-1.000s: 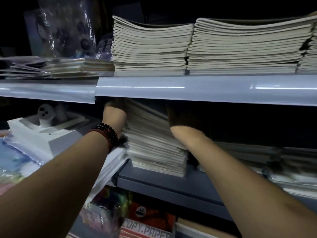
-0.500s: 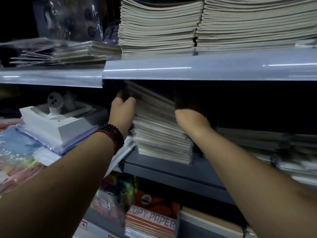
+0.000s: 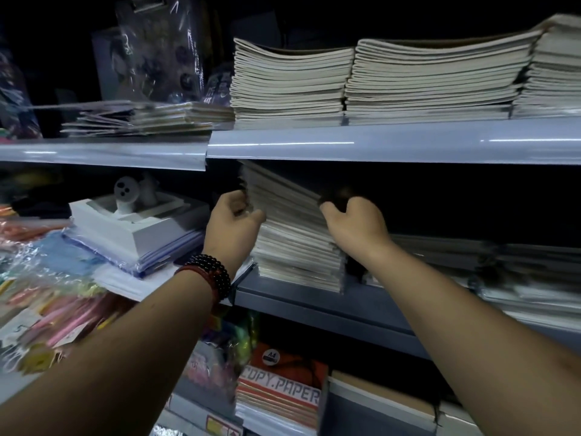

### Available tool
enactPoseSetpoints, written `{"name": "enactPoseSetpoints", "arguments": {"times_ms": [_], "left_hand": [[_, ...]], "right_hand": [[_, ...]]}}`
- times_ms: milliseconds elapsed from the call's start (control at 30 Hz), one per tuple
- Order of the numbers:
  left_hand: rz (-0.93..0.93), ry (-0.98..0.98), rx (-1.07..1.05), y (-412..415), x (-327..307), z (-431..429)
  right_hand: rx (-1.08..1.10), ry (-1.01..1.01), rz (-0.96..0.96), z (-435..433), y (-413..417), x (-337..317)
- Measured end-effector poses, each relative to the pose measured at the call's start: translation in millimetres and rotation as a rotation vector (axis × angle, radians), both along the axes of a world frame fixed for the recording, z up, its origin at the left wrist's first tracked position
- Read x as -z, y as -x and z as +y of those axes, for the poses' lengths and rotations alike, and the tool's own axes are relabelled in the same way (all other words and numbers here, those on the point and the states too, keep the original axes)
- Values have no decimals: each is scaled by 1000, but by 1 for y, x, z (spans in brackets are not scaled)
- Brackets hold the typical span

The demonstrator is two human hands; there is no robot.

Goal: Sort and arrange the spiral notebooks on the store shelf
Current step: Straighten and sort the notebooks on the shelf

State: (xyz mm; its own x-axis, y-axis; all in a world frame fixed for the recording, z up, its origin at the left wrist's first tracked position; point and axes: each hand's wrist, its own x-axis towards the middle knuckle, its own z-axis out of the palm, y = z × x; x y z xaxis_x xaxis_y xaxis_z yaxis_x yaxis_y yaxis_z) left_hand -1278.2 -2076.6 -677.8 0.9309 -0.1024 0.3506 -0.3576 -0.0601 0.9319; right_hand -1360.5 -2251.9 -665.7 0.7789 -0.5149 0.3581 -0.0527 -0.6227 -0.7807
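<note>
A tall stack of notebooks (image 3: 292,243) stands on the middle shelf (image 3: 314,305), its top tilted up toward the back left. My left hand (image 3: 234,223), with bead bracelets on the wrist, grips the stack's left side, fingers curled round the upper notebooks. My right hand (image 3: 355,223) holds the right side of the stack near the top, fingers curled over the dark edge. More notebooks (image 3: 503,265) lie in low dim piles to the right on the same shelf.
The upper shelf (image 3: 377,143) carries high stacks of notebooks (image 3: 289,84) close above my hands. To the left sit a white boxed item (image 3: 132,221) on plastic folders and wrapped stationery (image 3: 47,297). Copy paper packs (image 3: 279,394) lie on the lowest shelf.
Both hands have drawn back out of the shelf's depth toward the front of the stack and now show in full. The view has dropped lower relative to the shelves.
</note>
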Motion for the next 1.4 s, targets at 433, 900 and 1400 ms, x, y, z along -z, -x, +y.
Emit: {"name": "enactPoseSetpoints", "arguments": {"times_ms": [433,900,1400], "left_hand": [[-206,-148,117,99,47,-45],[-323,-236,25,84,70,-183],[26,118,120,71,77,-208]], "right_hand": [[0,152,-225,-48,96,51],[215,541,-23,-117,102,63],[315,580,-34,-139,98,79]]}}
